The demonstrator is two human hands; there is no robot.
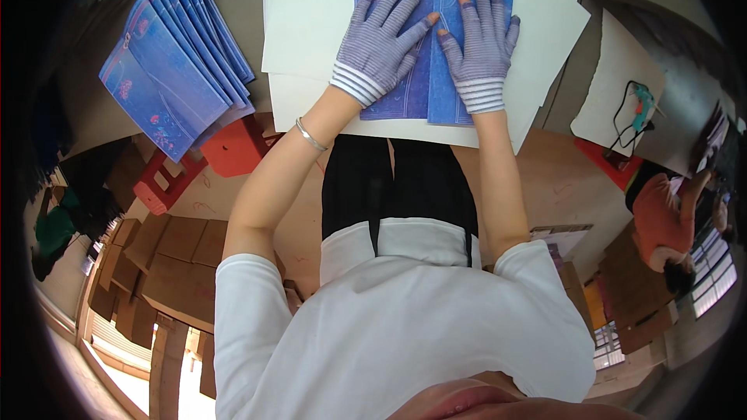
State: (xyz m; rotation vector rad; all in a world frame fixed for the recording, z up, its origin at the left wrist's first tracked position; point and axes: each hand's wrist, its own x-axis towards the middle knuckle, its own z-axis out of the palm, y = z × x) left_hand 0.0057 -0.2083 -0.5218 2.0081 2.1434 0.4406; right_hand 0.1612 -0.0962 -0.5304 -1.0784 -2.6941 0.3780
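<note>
Head view: both gloved hands flat on a blue printed sheet at 12 o'clock.

Left hand (377, 47) in a striped knit glove, fingers spread wide, palm down on the blue denim-print paper sheet (436, 31); grips nothing, just presses. Right hand (482, 43), same glove, fingers splayed, flat on the sheet's right half just beside the left; thumbs nearly meet over the centre crease. Sheet lies on overlapping cream card sheets (311, 23) on the table. Fanned stack of matching blue sheets (175, 62) at 10 o'clock, well apart. Teal glue gun with black cord (642, 109) at 3 o'clock on a separate white board. Risk, my read: uneven pressure could skew the halves off the crease, since the loose cream cards underneath may slide.
</note>
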